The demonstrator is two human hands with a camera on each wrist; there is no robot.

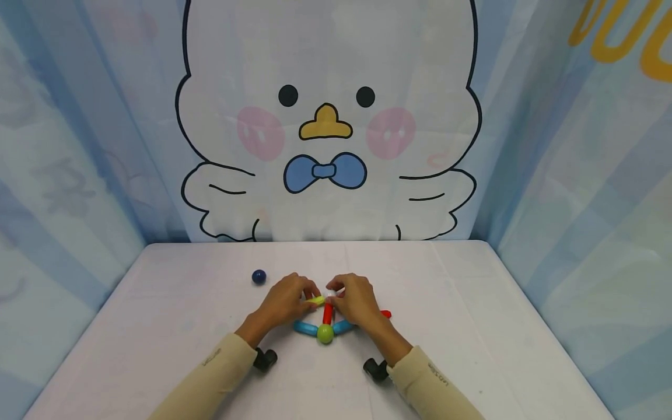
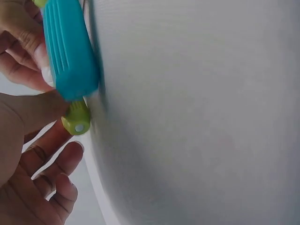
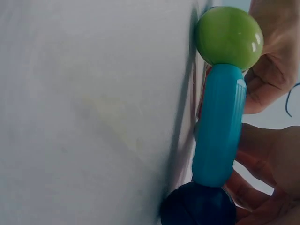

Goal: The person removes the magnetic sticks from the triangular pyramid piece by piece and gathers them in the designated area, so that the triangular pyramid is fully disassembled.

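Note:
In the head view, a green ball joins a left blue rod, a right blue rod and a red rod that points away from the person. My left hand pinches a yellow-green rod between thumb and fingers; its free end shows in the left wrist view. My right hand grips a white ball at the far end of the red rod, largely covered by the fingers. A dark blue ball sits at the right blue rod's other end.
A loose dark blue ball lies on the white table, beyond the left hand. Another red rod sticks out past the right wrist. Black wrist cameras hang under both forearms. A printed curtain stands behind the table.

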